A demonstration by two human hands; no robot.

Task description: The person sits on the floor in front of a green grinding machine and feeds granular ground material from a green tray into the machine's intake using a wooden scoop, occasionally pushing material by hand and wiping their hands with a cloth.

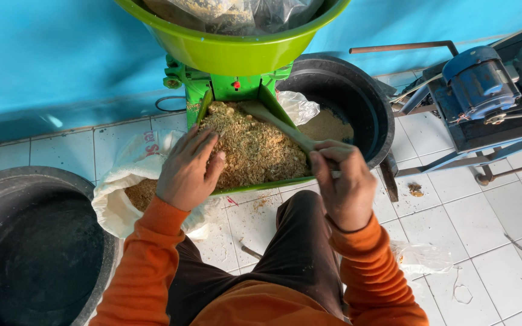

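A green machine [237, 81] with a wide green hopper bowl [231, 48] on top feeds a green chute tray [273, 183] piled with coarse tan ground material [255, 148]. My left hand [188, 169] rests flat on the left side of that pile, fingers apart. My right hand [342, 184] is closed around a flat wooden stick [279, 124] whose far end lies in the pile near the machine's outlet. Orange sleeves cover both arms.
A white sack [125, 181] with tan meal stands open under the tray's left side. A black tub [31, 241] sits at the left, another black tub [370, 115] holding meal behind the tray. A blue motor on a metal frame [484, 90] stands right, on white tiles.
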